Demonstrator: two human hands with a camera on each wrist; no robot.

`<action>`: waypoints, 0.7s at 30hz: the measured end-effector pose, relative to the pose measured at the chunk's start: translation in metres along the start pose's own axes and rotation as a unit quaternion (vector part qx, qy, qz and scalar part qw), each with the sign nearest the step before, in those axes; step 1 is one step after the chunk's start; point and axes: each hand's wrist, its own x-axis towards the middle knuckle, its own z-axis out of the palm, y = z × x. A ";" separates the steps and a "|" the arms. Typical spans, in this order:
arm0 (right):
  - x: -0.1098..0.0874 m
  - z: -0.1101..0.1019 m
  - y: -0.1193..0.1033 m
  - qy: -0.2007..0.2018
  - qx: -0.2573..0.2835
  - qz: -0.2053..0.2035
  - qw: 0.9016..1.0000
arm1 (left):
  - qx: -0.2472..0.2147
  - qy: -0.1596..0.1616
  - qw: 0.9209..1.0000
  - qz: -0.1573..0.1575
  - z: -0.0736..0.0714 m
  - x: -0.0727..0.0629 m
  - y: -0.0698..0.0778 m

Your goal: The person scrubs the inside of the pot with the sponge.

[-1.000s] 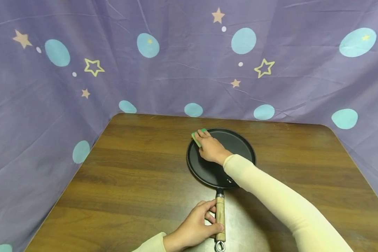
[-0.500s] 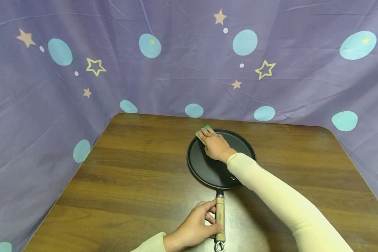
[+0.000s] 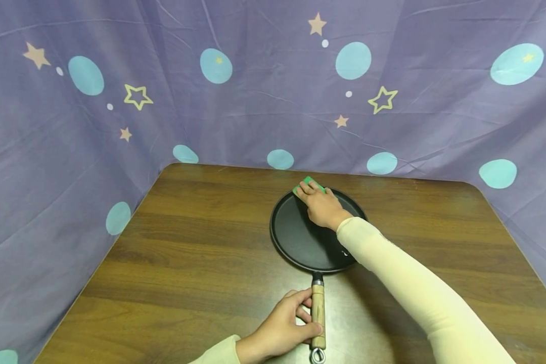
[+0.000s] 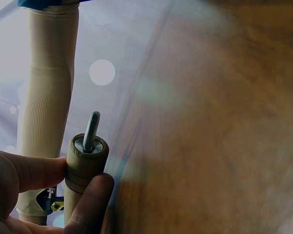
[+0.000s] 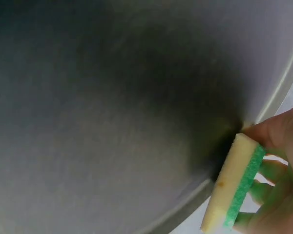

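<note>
A round black frying pan [image 3: 300,237] with a low rim lies on the wooden table, its wooden handle [image 3: 318,308] toward me. My left hand [image 3: 279,326] grips that handle from the left; in the left wrist view the thumb and a finger pinch the wooden end [image 4: 85,158] below its metal loop. At the pan's far edge, my right hand [image 3: 324,206] holds a sponge [image 3: 308,186] across the rim. From the right wrist view, the sponge [image 5: 234,180] has a yellow foam layer and a green scouring layer, tilted against the rim, with fingers [image 5: 276,170] along its green side.
The brown wooden table [image 3: 186,242] spreads out around the pan. A purple curtain [image 3: 264,76] with stars and blue ovals hangs behind the table and along its sides. A small white mark [image 3: 345,253] shows on the pan near the right sleeve.
My right hand has slid the sponge rightward along the pan's far rim, from the upper left toward the top. The left hand and the pan stay in place.
</note>
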 end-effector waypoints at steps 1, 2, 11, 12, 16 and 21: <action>0.000 0.000 0.002 -0.002 -0.004 0.003 1.000 | 0.000 -0.001 1.000 0.000 0.000 0.000 0.000; -0.001 -0.001 0.003 -0.005 -0.008 0.005 1.000 | 0.001 -0.001 1.000 0.000 -0.001 0.000 0.000; -0.008 -0.007 0.013 -0.019 -0.033 0.013 0.999 | 0.001 -0.003 1.000 0.008 -0.001 0.000 -0.001; -0.009 -0.008 0.014 -0.020 -0.033 0.014 0.999 | -0.001 -0.003 1.000 0.006 -0.001 0.000 -0.001; -0.013 -0.012 0.019 -0.024 -0.023 0.019 0.999 | -0.009 -0.001 1.000 -0.003 -0.001 0.000 0.000; -0.024 -0.014 0.030 -0.028 0.003 0.032 0.999 | -0.024 -0.003 1.000 -0.003 0.000 -0.001 0.000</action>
